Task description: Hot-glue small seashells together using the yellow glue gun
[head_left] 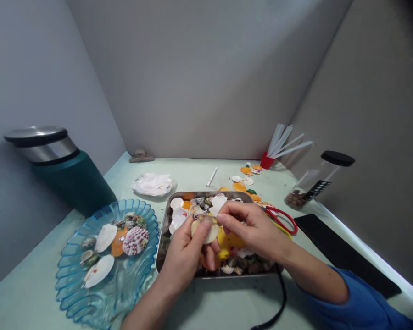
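Note:
Over the metal tray, my left hand holds a pale cream scallop shell between thumb and fingers. My right hand is closed in a pinch at the shell's upper right edge; what lies between its fingertips is too small to make out. Below the hands, the metal tray holds many shells and small snail shells. A yellow tool, apparently a glue gun, lies among them, partly hidden by my right hand. A black cord runs from the tray's front edge.
On the left, a blue scalloped plate carries several shells beside a green bottle. Behind are a white plastic bundle, a marker, orange shells and a red cup of white sticks. Red-handled scissors, a jar and a black slab lie right.

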Action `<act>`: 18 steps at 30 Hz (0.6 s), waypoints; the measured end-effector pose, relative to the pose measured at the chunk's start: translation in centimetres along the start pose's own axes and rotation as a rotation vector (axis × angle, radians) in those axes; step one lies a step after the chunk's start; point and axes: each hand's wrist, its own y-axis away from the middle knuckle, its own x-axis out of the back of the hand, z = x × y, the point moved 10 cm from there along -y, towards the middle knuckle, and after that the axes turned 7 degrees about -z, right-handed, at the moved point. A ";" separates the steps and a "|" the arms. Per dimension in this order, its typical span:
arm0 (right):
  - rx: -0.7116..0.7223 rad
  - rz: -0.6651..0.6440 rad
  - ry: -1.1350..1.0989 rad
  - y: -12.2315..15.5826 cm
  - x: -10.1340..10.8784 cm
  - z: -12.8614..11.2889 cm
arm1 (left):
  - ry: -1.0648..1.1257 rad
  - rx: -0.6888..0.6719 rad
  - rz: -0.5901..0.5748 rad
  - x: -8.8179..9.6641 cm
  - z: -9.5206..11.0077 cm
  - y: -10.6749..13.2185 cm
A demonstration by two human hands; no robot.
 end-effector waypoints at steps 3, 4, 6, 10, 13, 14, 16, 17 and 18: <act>0.000 -0.020 -0.011 0.0 -0.1 0.2 | 0.003 -0.001 0.006 0.0 0.0 0.0; 0.003 -0.024 -0.004 0.0 -0.1 0.2 | 0.003 -0.003 0.009 0.1 0.1 0.0; 0.016 -0.013 0.036 0.0 0.1 0.1 | -0.003 -0.008 0.014 0.1 0.1 0.0; 0.129 0.060 0.104 0.2 0.9 -1.4 | -0.037 -0.010 0.001 -0.1 0.1 0.0; 0.234 0.079 0.101 0.5 1.0 -2.7 | -0.091 -0.016 -0.010 -0.3 0.0 0.0; 0.252 0.079 0.099 0.6 0.9 -3.0 | -0.112 -0.017 -0.014 -0.3 -0.1 0.0; 0.265 0.078 0.098 0.7 0.7 -3.2 | -0.150 -0.017 -0.014 -0.3 -0.2 0.1; 0.264 0.077 0.100 0.7 0.6 -3.3 | -0.165 -0.015 -0.013 -0.3 -0.3 0.1; 0.260 0.078 0.102 0.7 0.5 -3.3 | -0.179 -0.013 -0.015 -0.3 -0.4 0.2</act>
